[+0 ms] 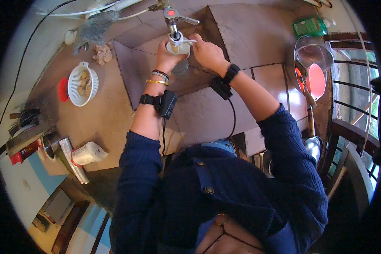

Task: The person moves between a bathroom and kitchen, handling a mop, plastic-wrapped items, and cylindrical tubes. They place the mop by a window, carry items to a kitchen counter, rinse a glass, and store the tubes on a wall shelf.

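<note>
A metal tap [173, 25] with a red-marked top and a side lever comes down over the tiled sink [190, 77]. Fixed around or held against its spout is a white and translucent fitting [177, 47], apparently a tap water filter with a beige core. My left hand [166, 57] wraps around this fitting from the left and below. On the right, my right hand [206, 50] pinches the small white lever [190, 41] that sticks out of the fitting. Partly hidden beneath my left hand, a clear round piece [181, 67] shows above the sink floor.
A white colander [93, 84] with ginger-like pieces stands left, beside a red dish [63, 90] and a crumpled cloth [102, 54]. Further down lie a white package [88, 154] and a foil-like roll [74, 162]. At right are a green bottle [309, 26], a clear basin [314, 52] and a pink scoop [316, 82].
</note>
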Action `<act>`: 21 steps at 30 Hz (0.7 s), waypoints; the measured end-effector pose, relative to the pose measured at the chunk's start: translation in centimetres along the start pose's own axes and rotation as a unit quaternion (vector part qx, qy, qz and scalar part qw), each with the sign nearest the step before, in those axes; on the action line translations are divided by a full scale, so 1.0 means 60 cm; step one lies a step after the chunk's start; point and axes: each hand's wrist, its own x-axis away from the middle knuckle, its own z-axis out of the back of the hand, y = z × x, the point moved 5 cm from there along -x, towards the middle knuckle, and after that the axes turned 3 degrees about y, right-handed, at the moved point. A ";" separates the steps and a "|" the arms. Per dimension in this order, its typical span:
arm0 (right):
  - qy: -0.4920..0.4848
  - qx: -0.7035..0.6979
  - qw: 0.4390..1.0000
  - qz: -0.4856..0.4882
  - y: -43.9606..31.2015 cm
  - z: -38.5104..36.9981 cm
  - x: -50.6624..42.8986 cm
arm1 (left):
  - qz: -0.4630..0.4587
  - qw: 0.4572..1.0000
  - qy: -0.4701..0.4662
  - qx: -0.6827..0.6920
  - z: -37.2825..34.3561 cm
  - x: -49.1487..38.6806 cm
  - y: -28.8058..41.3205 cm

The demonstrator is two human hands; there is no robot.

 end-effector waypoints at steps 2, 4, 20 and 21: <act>-0.009 0.038 0.998 0.041 -0.002 0.018 0.027 | -0.010 1.000 -0.006 0.009 -0.012 -0.001 0.019; -0.065 0.052 0.991 0.100 -0.004 0.014 0.040 | -0.008 1.000 -0.021 -0.006 -0.024 0.003 0.028; 0.033 0.143 0.981 0.126 -0.047 0.052 0.036 | -0.147 0.979 -0.029 -0.138 -0.009 0.021 0.094; 0.005 0.158 0.981 0.117 -0.044 0.044 0.035 | -0.156 0.978 -0.026 -0.138 -0.009 0.024 0.095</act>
